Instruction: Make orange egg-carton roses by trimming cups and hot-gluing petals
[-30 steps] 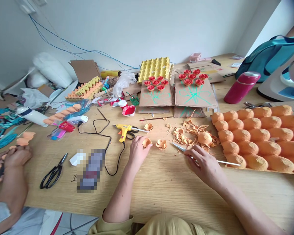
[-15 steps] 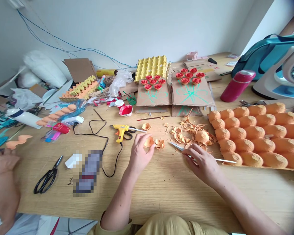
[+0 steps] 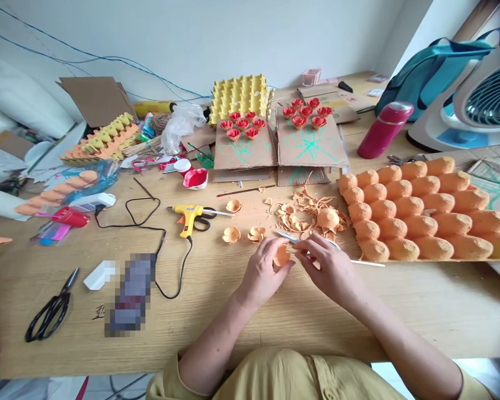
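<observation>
An orange egg-carton cup (image 3: pixel 280 255) is held in my left hand (image 3: pixel 262 272), thumb and fingers closed around it. My right hand (image 3: pixel 327 266) meets it from the right, its fingertips pinched together at the cup's edge; what they grip is partly hidden. Just behind the right hand lies a metal blade (image 3: pixel 284 236), its rear part covered by the fingers. A thin white stick (image 3: pixel 370 263) lies beside the right wrist. Beyond my left hand sit petal-cut cups, one flower-shaped (image 3: pixel 231 235), another (image 3: pixel 256 234) to its right, and a third (image 3: pixel 234 206) farther back.
Orange scraps (image 3: pixel 300 216) lie before a large orange egg tray (image 3: pixel 416 216). A yellow glue gun (image 3: pixel 188 216) with its cord, black scissors (image 3: pixel 50 311) and a blurred-out object (image 3: pixel 131 294) are on the left. Cardboard with red flowers (image 3: pixel 245 153) stands behind, near a pink bottle (image 3: pixel 385 130).
My left hand has let go of the flower-shaped cup and moved right to another cup. My right hand has come in to meet it. The view has turned slightly right.
</observation>
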`<control>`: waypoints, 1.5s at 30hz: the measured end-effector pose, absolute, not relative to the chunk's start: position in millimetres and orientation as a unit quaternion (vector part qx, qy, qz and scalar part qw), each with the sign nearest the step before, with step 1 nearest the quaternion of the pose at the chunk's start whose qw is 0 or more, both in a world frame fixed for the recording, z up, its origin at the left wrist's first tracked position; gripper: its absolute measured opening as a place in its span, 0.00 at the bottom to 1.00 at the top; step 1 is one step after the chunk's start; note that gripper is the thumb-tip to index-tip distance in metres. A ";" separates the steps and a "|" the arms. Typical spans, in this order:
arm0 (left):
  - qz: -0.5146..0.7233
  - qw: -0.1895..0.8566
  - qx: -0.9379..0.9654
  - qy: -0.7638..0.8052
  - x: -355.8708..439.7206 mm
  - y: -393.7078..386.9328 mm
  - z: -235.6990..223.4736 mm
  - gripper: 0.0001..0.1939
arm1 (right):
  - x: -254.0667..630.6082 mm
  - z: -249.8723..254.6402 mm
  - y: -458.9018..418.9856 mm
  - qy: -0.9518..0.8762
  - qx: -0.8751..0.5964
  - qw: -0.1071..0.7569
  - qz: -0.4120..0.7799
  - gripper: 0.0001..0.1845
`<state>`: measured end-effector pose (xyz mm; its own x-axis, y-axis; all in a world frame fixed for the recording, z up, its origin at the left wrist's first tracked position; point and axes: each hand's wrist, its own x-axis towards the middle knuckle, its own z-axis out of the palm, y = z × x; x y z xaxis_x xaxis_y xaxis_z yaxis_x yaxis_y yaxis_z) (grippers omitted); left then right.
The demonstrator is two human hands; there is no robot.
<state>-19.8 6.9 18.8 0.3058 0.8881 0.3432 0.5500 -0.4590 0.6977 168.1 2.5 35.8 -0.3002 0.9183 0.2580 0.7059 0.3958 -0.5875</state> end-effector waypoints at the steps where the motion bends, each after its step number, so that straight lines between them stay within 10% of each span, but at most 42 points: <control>1: 0.364 0.234 0.775 0.460 -18.4 6.5 16.9 0.20 | 166.6 35.2 3.1 -0.786 -0.522 0.271 0.189 0.09; 15: 0.398 0.344 0.718 0.455 -20.3 2.5 -0.6 0.21 | 152.0 39.7 14.7 -0.796 -0.557 0.201 0.125 0.08; 30: 0.439 0.192 0.781 0.399 -26.3 4.7 6.9 0.33 | 163.7 16.9 7.7 -0.852 -0.445 0.269 -0.058 0.08; 45: 0.407 0.478 0.619 0.471 -26.5 8.5 -0.3 0.11 | 153.0 15.3 5.6 -0.821 -0.506 0.228 0.131 0.12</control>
<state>-26.5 8.5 -0.3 0.2239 0.9731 0.0539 0.1945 -0.0988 0.9759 153.0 5.6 15.3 -0.3836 0.8911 0.2424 0.7720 0.4535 -0.4454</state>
